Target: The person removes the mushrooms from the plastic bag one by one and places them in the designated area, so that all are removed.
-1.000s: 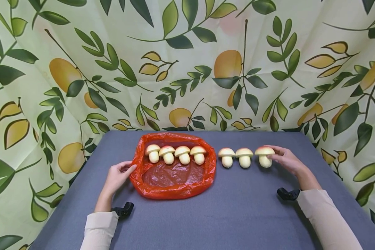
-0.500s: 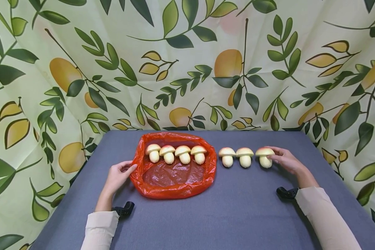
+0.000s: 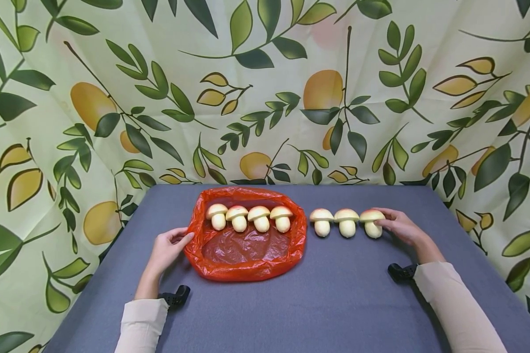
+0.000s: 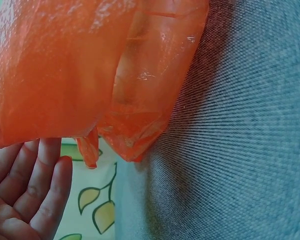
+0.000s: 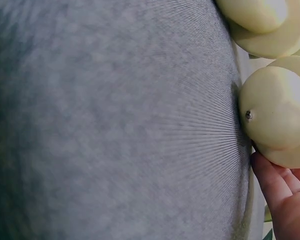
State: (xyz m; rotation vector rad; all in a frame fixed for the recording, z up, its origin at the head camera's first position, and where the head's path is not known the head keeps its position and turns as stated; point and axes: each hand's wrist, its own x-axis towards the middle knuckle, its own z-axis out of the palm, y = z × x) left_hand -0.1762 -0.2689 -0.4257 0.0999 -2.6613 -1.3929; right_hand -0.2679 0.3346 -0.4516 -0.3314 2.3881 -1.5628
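Note:
A red plastic bag [image 3: 247,271] lies on the table with its rim rolled open. Inside it, several toy mushrooms [image 3: 261,223] with pale stems and reddish-topped caps stand in a row. My left hand [image 3: 167,250] pinches the bag's left rim; in the left wrist view its fingertips are partly hidden by the orange-looking plastic. To the right of the bag, two more mushrooms [image 3: 347,228] stand side by side. My right hand [image 3: 404,228] holds a third mushroom [image 3: 373,224] by its right side, at the end of that row, close against its neighbour.
A grey-blue cloth covers the table [image 3: 291,314]. Behind it hangs a curtain [image 3: 265,88] printed with leaves and fruit. Each wrist carries a black camera, one on the left [image 3: 176,296] and one on the right [image 3: 401,272].
My right hand has shifted slightly left with its mushroom, narrowing the gap to the middle one. The left hand and the bag have stayed in place.

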